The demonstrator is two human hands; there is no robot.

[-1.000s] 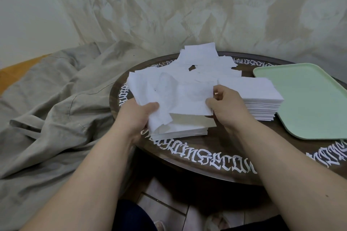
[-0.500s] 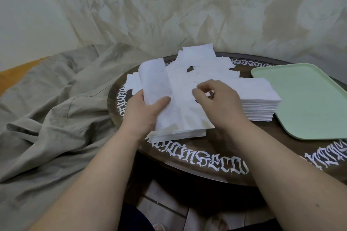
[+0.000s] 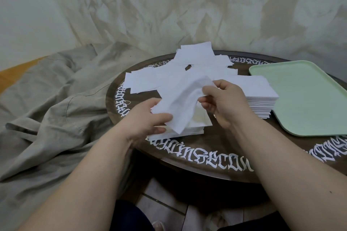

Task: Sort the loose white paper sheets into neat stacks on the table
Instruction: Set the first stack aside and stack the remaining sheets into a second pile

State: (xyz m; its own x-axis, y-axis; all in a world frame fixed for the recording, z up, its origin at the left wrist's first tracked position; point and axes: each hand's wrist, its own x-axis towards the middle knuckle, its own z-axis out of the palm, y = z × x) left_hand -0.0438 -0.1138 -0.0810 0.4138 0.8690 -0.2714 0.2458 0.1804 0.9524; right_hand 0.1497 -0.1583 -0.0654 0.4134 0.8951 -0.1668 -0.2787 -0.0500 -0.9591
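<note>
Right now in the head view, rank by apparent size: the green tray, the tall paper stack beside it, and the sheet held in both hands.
1. green tray, though cut off at the frame edge.
2. and 3. unsure: the held sheet and the tall paper stack look similar; the sheet is raised nearer the camera, and the right hand hides part of the stack.

Crumpled white sheet [image 3: 185, 99] between left hand [image 3: 145, 118] and right hand [image 3: 225, 102]

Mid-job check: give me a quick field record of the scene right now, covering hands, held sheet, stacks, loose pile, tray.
left hand: pinches the lower end of the held sheet
right hand: pinches its upper end
held sheet: crumpled, lifted over the near stack
near stack: low, at the table's front edge
tall stack: beside the green tray
loose sheets: scattered, overlapping, behind both stacks
green tray: nothing on it
table: round, dark, white lettering along rim
</note>
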